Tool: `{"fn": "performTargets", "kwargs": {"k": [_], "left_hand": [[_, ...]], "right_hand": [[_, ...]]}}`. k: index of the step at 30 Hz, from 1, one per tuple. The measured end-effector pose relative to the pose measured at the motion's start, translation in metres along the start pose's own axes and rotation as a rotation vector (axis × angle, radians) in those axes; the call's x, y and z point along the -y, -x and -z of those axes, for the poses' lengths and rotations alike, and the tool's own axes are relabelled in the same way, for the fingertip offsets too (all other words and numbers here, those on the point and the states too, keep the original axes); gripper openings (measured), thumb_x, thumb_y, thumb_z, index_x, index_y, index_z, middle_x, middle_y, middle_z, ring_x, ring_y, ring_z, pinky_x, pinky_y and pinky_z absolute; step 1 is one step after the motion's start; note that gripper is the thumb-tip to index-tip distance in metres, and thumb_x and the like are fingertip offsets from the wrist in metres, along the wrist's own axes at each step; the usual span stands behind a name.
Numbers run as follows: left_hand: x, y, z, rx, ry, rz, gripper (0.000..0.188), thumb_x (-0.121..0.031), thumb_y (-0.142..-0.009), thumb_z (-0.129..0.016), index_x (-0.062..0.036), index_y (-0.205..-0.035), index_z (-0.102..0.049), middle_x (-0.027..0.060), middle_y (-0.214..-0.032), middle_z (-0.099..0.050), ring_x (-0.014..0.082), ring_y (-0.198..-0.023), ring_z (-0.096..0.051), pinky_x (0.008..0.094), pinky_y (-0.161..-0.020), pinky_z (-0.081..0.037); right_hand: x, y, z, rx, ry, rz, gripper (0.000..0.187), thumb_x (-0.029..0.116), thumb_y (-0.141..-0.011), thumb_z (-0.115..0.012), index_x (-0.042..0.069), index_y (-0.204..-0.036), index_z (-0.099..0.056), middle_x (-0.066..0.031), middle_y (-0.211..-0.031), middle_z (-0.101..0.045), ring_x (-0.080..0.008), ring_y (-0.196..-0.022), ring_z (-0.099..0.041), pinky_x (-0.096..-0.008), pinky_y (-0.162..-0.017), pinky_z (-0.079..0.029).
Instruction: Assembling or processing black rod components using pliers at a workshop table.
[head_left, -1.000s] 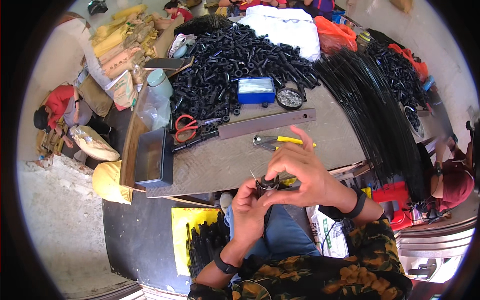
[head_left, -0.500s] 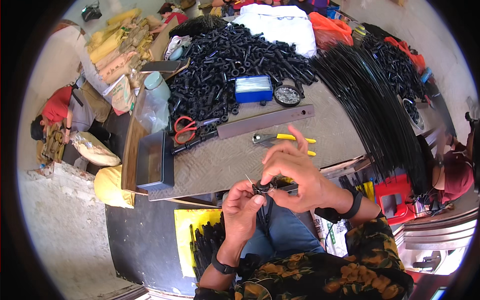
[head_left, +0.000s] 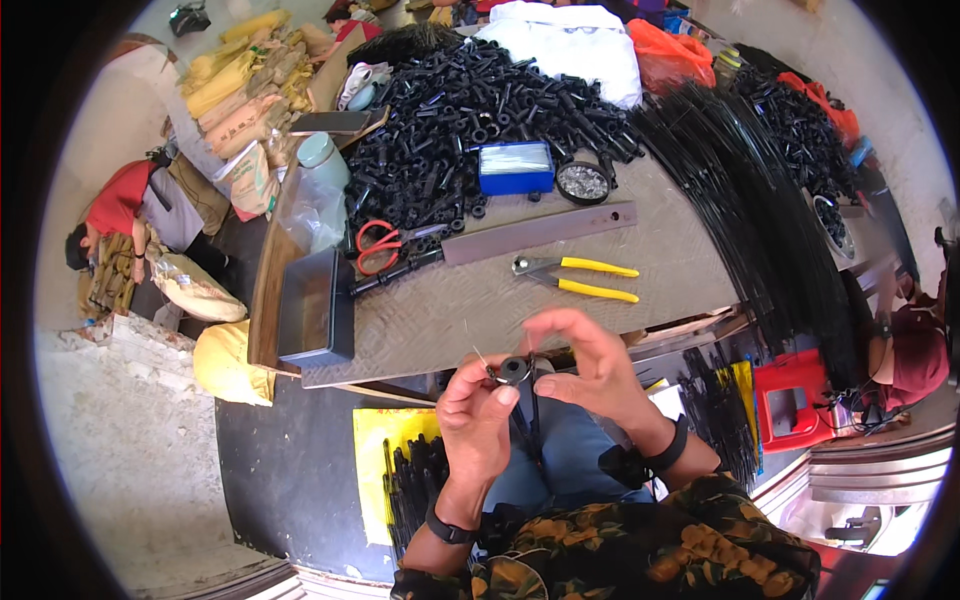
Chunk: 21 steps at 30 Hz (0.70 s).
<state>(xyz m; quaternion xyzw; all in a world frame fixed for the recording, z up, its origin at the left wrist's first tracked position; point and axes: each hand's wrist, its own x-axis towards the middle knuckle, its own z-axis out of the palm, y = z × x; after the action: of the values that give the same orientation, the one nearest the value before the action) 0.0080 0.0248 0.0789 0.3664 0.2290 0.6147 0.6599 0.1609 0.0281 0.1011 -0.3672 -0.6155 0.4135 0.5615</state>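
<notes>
On the near side of the yellow-handled pliers, which I take as the mark for all places, the two hands are raised over the person's lap. The left hand grips, between thumb and fingers, a small black ring-shaped part, and a thin wire stands up beside it. The right hand is half open to the right of this part, thumb and forefinger apart in a curve; whether it touches, I cannot tell.

The pliers lie on a grey, scratched table. To their left is a dark open bin. Just beyond them rests a flat metal bar, and farther left, red-handled scissors. To their right spreads a long bundle of black rods. Behind them are a blue box and a large heap of black tubular parts, then a white sack.

In the room, far to the left of the pliers, a person in red bends down; farther behind, yellowish sacks are piled.
</notes>
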Motion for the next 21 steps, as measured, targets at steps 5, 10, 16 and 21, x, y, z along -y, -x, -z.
{"fn": "performTargets", "kwargs": {"k": [5,10,16,21], "left_hand": [[-0.008,0.012,0.007,0.01,0.084,0.013,0.025,-0.007,-0.074,-0.069,-0.0004,-0.095,-0.059,0.0034,-0.087,-0.058,0.0109,-0.08,-0.052,0.0241,-0.072,-0.041],[-0.022,0.02,0.017,-0.04,-0.06,-0.037,0.03,-0.022,-0.074,-0.072,-0.0026,-0.091,-0.056,0.0016,-0.082,-0.054,0.0102,-0.072,-0.053,0.0231,-0.07,-0.044],[-0.03,0.035,0.025,-0.082,-0.142,-0.115,0.028,-0.02,-0.077,-0.07,-0.0031,-0.092,-0.055,0.0011,-0.082,-0.054,0.0097,-0.074,-0.051,0.023,-0.07,-0.043],[-0.035,0.043,0.025,-0.161,-0.143,-0.107,0.029,-0.023,-0.076,-0.07,-0.0036,-0.09,-0.054,0.0006,-0.081,-0.053,0.0097,-0.074,-0.05,0.0238,-0.07,-0.042]], "right_hand": [[-0.005,0.0,-0.011,0.145,-0.519,-0.163,0.047,0.008,-0.074,-0.071,0.001,-0.115,-0.049,-0.003,-0.091,-0.055,-0.0095,-0.087,-0.053,-0.024,-0.08,-0.041],[-0.024,0.008,-0.032,0.231,-0.508,-0.173,0.022,0.01,-0.074,-0.072,0.001,-0.088,-0.058,-0.0005,-0.084,-0.056,-0.0059,-0.078,-0.053,-0.021,-0.07,-0.043],[-0.004,0.014,-0.054,0.306,-0.26,-0.094,0.018,0.009,-0.076,-0.067,0.001,-0.086,-0.054,-0.0004,-0.075,-0.056,-0.0055,-0.071,-0.052,-0.0214,-0.066,-0.044],[0.003,0.016,-0.059,0.227,-0.262,-0.138,0.025,0.015,-0.074,-0.071,0.001,-0.081,-0.052,-0.0007,-0.071,-0.054,-0.0054,-0.066,-0.047,-0.0214,-0.061,-0.041]]}}
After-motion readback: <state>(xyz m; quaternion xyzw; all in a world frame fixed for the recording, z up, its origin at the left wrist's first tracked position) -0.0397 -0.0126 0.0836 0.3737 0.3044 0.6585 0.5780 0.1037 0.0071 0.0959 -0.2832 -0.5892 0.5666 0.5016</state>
